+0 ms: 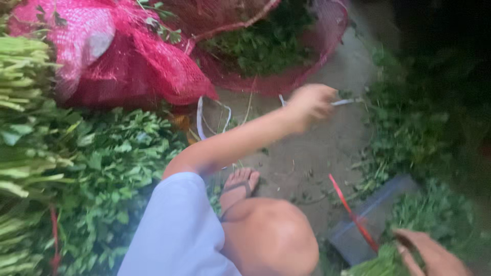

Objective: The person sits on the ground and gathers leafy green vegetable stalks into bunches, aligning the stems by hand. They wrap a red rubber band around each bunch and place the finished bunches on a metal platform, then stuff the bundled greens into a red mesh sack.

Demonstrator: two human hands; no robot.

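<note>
My left hand (pixel 309 104) reaches forward over the bare ground, fingers closed on the end of a thin white strip (pixel 348 101). At the bottom right, my right hand (pixel 432 255) grips a bunch of green leafy stems (pixel 376 265). A red strip (pixel 353 214) runs up and to the left from that bunch. My knee (pixel 271 240) and my sandalled foot (pixel 240 185) lie between the two hands. The picture is blurred, so the fingers' exact hold is unclear.
Red mesh sacks (pixel 128 61) with greens inside lie at the back. Bundled green stalks (pixel 23 128) and a heap of leafy greens (pixel 117 168) fill the left. More greens (pixel 409 128) spread on the right, beside a flat grey board (pixel 373 214).
</note>
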